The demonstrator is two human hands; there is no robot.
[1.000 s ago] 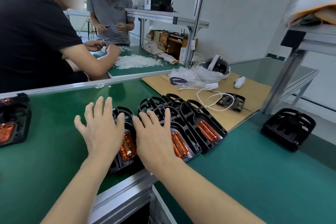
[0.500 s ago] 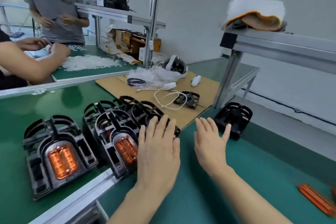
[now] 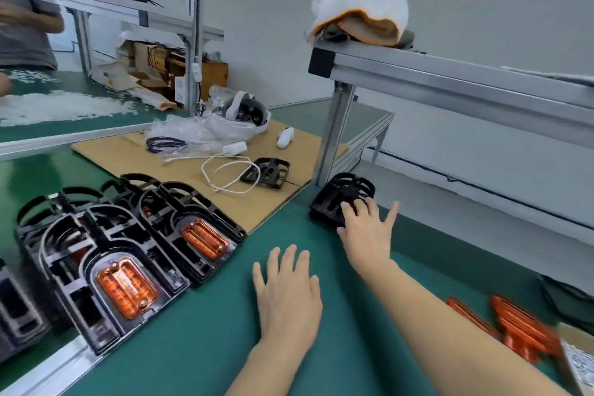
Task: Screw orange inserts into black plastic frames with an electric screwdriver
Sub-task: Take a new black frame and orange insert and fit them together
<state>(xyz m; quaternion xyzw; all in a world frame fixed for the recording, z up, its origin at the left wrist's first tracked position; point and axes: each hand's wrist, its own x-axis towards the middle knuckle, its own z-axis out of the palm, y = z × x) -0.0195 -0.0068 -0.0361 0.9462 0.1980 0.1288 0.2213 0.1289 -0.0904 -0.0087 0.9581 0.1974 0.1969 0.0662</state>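
1. Black empty frame (image 3: 342, 199) sits at about 1 o'clock on the green bench (image 3: 199, 331), by the foot of the metal post (image 3: 334, 138) — right hand (image 3: 366, 231) is on its near edge, fingers spread and fairly straight, touching it rather than clearly gripping.
2. Left hand (image 3: 287, 292) lies flat on the bench at 6 o'clock, fingers loose, holding nothing.
3. Key relation: the frame lies just ahead of the right hand's fingertips, its long axis running roughly 7-to-1 o'clock; the right hand is plainly nearer, the left well apart from it.
4. Loose orange inserts (image 3: 514, 328) are piled at 4 o'clock, near the right forearm — blurred, count unclear.
5. Finished frames (image 3: 128, 267) with orange inserts fitted stand in a row at 9 o'clock.
6. Hidden or unclear: no screwdriver in view; the palm covers the empty frame's near corner, so whether the thumb hooks under it I cannot tell; one more dark frame (image 3: 266, 172) lies on the cardboard (image 3: 128, 157) at 12 o'clock.
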